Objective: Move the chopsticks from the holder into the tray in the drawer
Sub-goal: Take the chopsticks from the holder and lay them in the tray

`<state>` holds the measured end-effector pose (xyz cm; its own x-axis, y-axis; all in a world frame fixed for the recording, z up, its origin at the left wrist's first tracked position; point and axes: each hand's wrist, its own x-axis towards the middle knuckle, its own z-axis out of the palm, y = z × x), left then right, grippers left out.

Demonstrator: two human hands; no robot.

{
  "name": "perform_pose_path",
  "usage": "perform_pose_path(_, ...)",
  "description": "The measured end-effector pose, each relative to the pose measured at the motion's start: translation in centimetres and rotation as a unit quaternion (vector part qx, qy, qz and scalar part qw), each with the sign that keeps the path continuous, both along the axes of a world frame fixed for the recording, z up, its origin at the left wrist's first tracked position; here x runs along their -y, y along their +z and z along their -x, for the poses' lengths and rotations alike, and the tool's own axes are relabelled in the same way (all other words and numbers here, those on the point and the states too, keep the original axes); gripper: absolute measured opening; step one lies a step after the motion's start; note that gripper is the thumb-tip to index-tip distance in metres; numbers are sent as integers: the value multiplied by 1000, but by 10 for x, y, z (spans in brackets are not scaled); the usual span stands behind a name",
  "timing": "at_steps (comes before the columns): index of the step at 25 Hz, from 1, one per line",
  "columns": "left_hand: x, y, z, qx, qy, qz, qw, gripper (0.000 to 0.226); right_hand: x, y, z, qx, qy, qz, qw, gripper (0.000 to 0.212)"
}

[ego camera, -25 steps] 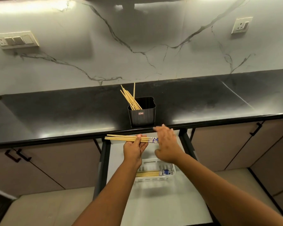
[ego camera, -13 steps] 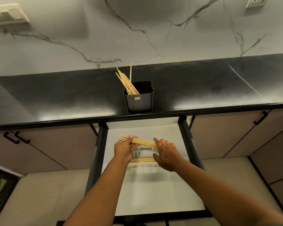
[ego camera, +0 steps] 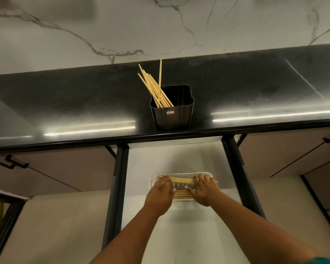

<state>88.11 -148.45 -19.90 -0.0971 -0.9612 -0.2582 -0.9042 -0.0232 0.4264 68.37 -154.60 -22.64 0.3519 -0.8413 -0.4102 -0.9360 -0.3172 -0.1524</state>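
Nearest, both hands are now found down inside the white tray [ego camera: 181, 175] in the open drawer [ego camera: 179, 159], where half a second ago they were held above it with a small bundle of chopsticks carried between them. That bundle [ego camera: 181, 181] is now laid across the far part of the tray. The left hand [ego camera: 160, 193] is set at its left end, fingers bent down over the sticks; whether they are pinched or only pressed cannot be told. The right hand [ego camera: 203, 189] is spread over the right end, fingers fairly straight and resting on the sticks. A second group of chopsticks [ego camera: 181, 194] is seen lying in the near part of the tray, between the two hands.

From this it is judged that one more transfer is nearly done and only the release is left.

The long axis of the laid chopsticks is run left to right, parallel to the tray's long side and to the front edge of the tabletop. Which end is the tip cannot be made out, as both ends are covered.

Farther back, the black holder [ego camera: 172, 113] is stood on the dark tabletop [ego camera: 65, 103] near its front edge, directly behind the drawer. Several chopsticks [ego camera: 152, 84] are left in it, leaned up and to the left, with one stood almost upright, so the task is judged unfinished.
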Motion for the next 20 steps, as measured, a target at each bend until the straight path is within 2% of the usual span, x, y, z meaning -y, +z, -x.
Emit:
perform_pose_path(3,12,-19,0,36,-33,-103,993,68,11,-17,-6,-2,27,1,1000,67)
perform_pose_path(7,15,-44,-6,62,-49,-165,983,78,11,-33,-6,-18,22,13,1000,69)
perform_pose_path(14,18,-55,-9,70,-33,-172,982,81,3,-32,0,89,-10,20,996,69)
perform_pose_path(17,21,-50,-6,86,-44,-186,978,82,-4,-29,2,94,-4,-6,996,63)
perform_pose_path(20,23,-45,-3,79,-24,-131,988,76,-1,-21,-1,121,-15,-14,992,57)
